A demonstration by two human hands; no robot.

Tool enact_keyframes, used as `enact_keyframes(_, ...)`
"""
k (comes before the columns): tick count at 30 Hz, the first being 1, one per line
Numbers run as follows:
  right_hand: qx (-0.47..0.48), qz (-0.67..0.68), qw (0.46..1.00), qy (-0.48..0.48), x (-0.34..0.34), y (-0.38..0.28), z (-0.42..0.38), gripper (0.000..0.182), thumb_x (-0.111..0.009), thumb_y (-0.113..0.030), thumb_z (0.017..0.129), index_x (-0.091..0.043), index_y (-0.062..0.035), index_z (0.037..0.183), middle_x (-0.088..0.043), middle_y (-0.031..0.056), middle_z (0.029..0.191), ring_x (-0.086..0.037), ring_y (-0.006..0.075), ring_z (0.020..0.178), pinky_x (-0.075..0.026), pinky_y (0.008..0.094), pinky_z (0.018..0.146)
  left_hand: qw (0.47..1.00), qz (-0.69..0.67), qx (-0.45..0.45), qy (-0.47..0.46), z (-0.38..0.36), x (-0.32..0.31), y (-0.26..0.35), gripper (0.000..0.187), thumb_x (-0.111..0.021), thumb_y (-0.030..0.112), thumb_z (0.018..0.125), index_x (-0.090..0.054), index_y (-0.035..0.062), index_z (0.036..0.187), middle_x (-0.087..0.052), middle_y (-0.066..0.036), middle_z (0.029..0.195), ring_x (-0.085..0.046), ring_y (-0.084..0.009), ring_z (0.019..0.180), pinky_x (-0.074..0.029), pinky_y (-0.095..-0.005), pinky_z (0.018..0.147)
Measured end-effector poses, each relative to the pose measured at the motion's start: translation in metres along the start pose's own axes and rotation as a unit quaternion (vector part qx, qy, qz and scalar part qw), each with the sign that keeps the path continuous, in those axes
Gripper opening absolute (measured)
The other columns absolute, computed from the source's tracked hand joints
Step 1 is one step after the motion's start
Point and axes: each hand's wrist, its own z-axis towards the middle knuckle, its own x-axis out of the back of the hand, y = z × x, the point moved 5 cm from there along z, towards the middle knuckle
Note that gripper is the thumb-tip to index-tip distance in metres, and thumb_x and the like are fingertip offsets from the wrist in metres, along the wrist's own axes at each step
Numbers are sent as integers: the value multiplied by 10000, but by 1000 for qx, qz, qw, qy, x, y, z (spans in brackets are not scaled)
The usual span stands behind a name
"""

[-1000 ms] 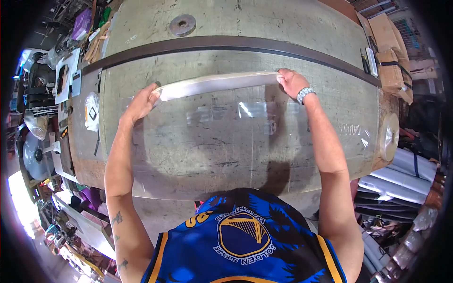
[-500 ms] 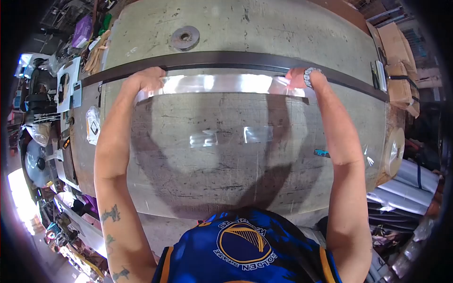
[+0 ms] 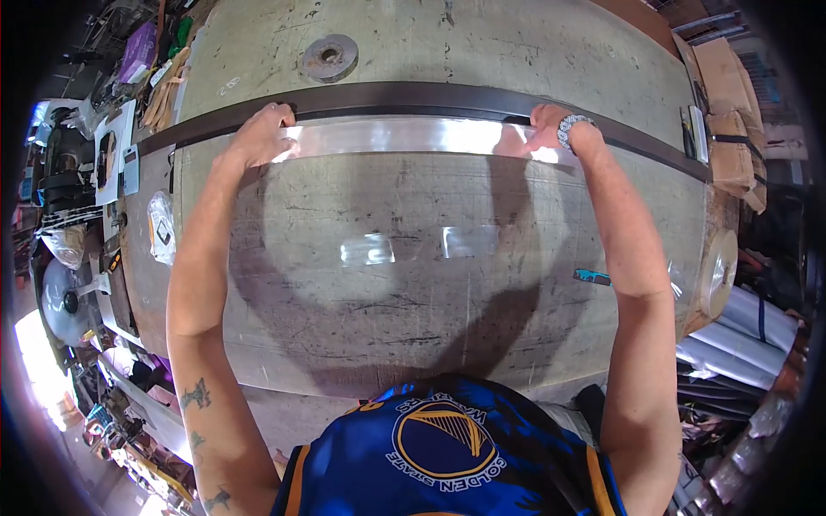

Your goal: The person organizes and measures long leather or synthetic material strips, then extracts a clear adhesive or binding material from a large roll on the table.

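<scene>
A long shiny strip, bright with reflections, runs across the worktable along the near side of a long dark bar. My left hand is at the strip's left part, its fingers curled over by the bar and its thumb on the strip. Near the right end, my right hand, with a chain bracelet at the wrist, grips in the same way. Both hands are closed, and the undersides of the fingers are hidden. Light glints off the glossy surface on the table between my arms.
A grey ring-shaped roll lies beyond the bar. By my right forearm is a teal-handled tool. A small plastic bag rests at the left. Cardboard boxes and a round disc stand at the right edge.
Both hands have moved slightly away from me with the shiny strip, which now lies closer against the dark bar. My view has shifted a little.
</scene>
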Motion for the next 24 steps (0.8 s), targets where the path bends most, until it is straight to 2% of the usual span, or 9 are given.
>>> enact_keyframes(3, 1, -35, 996, 77, 0, -1, -10, 486, -810, -358, 772, -699, -53, 1132, -700, 181, 1210, -669, 361, 1121, -523, 447, 967, 999, 37, 13, 29, -9, -3, 2, 443, -808, 168, 805, -614, 34, 1179, -634, -188, 1244, -603, -391, 1174, -476, -453, 1015)
enact_keyframes(4, 3, -54, 992, 111, 0, -3, -18, 458, -807, -357, 784, -697, -63, 1117, -696, 176, 1225, -664, 356, 1137, -520, 461, 975, 996, 44, -18, 80, -16, -4, 10, 492, -824, 188, 796, -615, 36, 1214, -632, -183, 1243, -598, -390, 1180, -465, -455, 1033)
enact_keyframes(6, 90, -2, 970, 226, -5, -16, -37, 579, -833, -420, 763, -671, -90, 1210, -658, 174, 1262, -628, 360, 1176, -500, 465, 1002, 978, 56, -79, 184, -30, -10, 29, 590, -854, 228, 777, -618, 39, 1284, -629, -172, 1241, -589, -390, 1192, -444, -457, 1068)
enact_keyframes(8, 160, 37, 944, 286, -17, -34, -48, 658, -846, -455, 748, -649, -96, 1262, -623, 171, 1302, -594, 359, 1222, -484, 465, 1024, 968, 23, -141, 205, -36, -22, 58, 668, -879, 267, 748, -614, 31, 1314, -620, -157, 1252, -570, -380, 1212, -431, -457, 1088)
enact_keyframes(9, 169, 26, 945, 278, -25, -39, -47, 710, -847, -461, 754, -614, -104, 1322, -567, 165, 1351, -534, 361, 1282, -463, 468, 1052, 962, 7, -169, 214, -38, -26, 72, 707, -891, 287, 734, -611, 28, 1329, -616, -149, 1257, -561, -375, 1221, -425, -457, 1097)
enact_keyframes(12, 161, 51, 946, 275, -30, -39, -41, 691, -853, -442, 756, -619, -95, 1306, -560, 164, 1346, -527, 360, 1278, -454, 466, 1072, 978, -12, -137, 154, -28, -30, 89, 707, -903, 297, 712, -624, 29, 1305, -600, -123, 1277, -545, -350, 1225, -440, -441, 1087)
enact_keyframes(18, 171, 43, 948, 264, -35, -34, -38, 635, -833, -381, 778, -620, -80, 1295, -559, 175, 1361, -531, 375, 1262, -446, 458, 1093, 979, -21, -147, 142, -18, -27, 80, 675, -900, 165, 682, -609, 32, 1275, -592, -105, 1169, -556, -322, 1114, -487, -429, 993)
enact_keyframes(21, 170, 38, 950, 260, -33, -36, -35, 623, -816, -373, 791, -616, -85, 1306, -553, 180, 1375, -528, 381, 1268, -444, 458, 1091, 986, 6, -126, 107, -13, -25, 82, 657, -900, 221, 695, -632, 65, 1274, -607, -106, 1218, -554, -321, 1169, -466, -414, 1035)
enact_keyframes(24, 165, -5, 941, 294, -31, -40, -45, 634, -813, -382, 792, -614, -91, 1320, -560, 185, 1373, -530, 379, 1270, -457, 468, 1065, 979, 22, -165, 114, -10, -30, 74, 660, -896, 233, 698, -622, 68, 1274, -612, -114, 1204, -555, -338, 1156, -464, -422, 1019)
